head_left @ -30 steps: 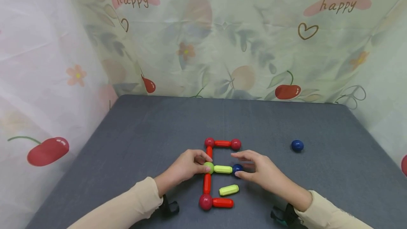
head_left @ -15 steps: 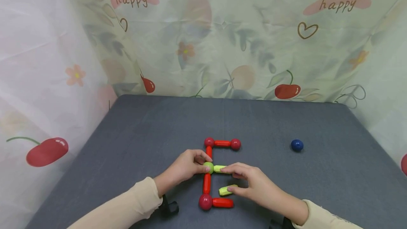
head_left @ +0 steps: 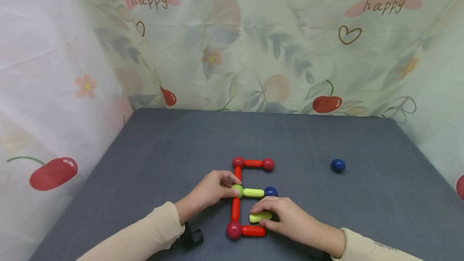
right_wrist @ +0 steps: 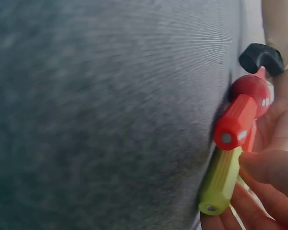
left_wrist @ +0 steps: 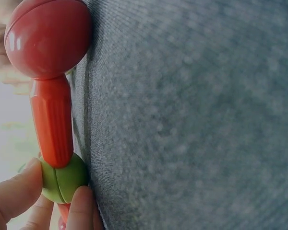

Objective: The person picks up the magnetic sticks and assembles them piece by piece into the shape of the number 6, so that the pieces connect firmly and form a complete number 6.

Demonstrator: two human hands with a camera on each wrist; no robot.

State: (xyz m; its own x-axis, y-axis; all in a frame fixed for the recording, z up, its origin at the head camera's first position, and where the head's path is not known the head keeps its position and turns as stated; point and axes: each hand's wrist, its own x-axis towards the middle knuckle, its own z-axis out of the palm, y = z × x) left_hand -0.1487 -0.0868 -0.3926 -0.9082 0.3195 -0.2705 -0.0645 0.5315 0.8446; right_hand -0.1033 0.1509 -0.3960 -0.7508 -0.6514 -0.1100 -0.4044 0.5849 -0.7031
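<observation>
My left hand pinches the green ball in the middle of a magnetic-rod figure; the left wrist view shows thumb and fingertips on the green ball. Red rods run from it to a near red ball and a far red ball. A yellow-green rod joins it to a blue ball. My right hand pinches a separate yellow-green magnetic rod, fingers on its far side, thumb on its near side. In the right wrist view this yellow-green rod lies beside a red rod.
The figure's near branch is a red rod with a bare end. Its far branch ends in another red ball. A loose blue ball sits on the dark grey table. A printed curtain stands behind.
My right hand has left the blue ball on the middle branch and moved nearer to me, onto the separate yellow-green magnetic rod. The left hand stays on the green ball.
</observation>
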